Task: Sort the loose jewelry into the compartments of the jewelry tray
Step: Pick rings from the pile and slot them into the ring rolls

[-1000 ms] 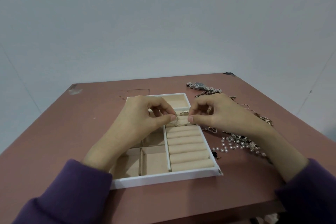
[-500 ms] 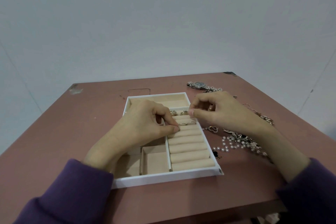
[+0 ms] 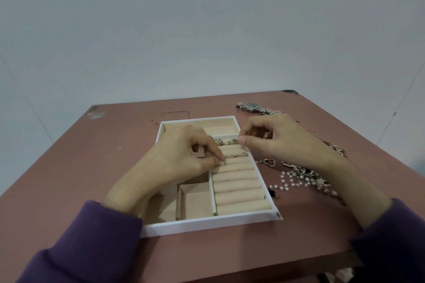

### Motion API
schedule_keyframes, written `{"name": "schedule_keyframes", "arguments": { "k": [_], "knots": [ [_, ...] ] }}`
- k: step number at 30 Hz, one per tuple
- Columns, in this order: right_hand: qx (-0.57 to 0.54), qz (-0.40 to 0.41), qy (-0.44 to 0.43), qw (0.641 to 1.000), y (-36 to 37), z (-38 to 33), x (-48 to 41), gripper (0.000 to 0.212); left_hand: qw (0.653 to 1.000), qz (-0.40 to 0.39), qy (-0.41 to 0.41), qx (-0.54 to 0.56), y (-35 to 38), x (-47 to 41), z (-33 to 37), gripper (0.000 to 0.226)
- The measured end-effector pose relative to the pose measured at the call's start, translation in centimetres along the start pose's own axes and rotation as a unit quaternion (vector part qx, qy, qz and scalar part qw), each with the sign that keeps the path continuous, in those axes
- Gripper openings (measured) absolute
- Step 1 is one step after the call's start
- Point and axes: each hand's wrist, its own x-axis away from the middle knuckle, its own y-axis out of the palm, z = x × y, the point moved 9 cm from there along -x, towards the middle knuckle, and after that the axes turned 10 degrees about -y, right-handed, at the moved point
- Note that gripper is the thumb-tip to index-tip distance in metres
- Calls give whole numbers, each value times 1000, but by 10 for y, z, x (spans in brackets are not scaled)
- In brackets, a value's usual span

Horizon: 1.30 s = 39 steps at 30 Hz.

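Rings [image 3: 241, 154] sit among the padded rolls [image 3: 239, 187] that fill the right half of the jewelry tray [image 3: 207, 225]. You have four there: two in the groove farthest from you and two in the next groove nearer.

The rolls run with their long axis left to right across the tray, so any further ring has to go down into a groove between two of them.

Your left hand [image 3: 184, 158] reaches in over the tray's left compartments. Thumb and forefinger are pinched together at the left end of that second groove, and the forefinger tip touches the nearer ring of the pair. Whether it truly grips the ring cannot be told.

Your right hand [image 3: 276, 142] hovers over the tray's far right corner with fingers curled and thumb tip against forefinger, just beside the farthest pair. Whether anything is held between them cannot be made out.

Everything unsorted lies on the surface [image 3: 115, 167] to the right of the tray, so your right hand looks the nearer one for the next pick:
- One watch [image 3: 251, 106] lies beyond the tray's far right corner.
- One pendant [image 3: 269, 162] lies just beside the right rim.
- One pearl strand [image 3: 296, 179] lies further right.
- One black clover charm [image 3: 273, 193] lies near the front right corner.
- A tangle of gold chains [image 3: 335, 148] lies well to the right, too knotted to count.
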Motion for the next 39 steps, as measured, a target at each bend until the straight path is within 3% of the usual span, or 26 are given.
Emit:
{"name": "schedule_keyframes", "arguments": {
  "k": [13, 21, 31, 35, 39],
  "knots": [
    [-7, 3, 7, 1000, -2, 3, 0, 10, 1000, -21, -5, 8, 4, 0, -3, 17],
    [-52, 84, 38, 994, -35, 21, 14, 6, 998, -12, -3, 68, -2, 4, 12, 8],
    [47, 164, 93, 981, -85, 73, 47, 18, 999, -15, 36, -34, 39, -21, 67, 17],
    [194, 132, 119, 965, -87, 90, 46, 25, 998, 5, 31, -56, 57, -41, 77, 17],
    [232, 110, 145, 956, -83, 101, 44, 24, 995, 4, 17, -102, 73, -62, 80, 21]
  ]
}}
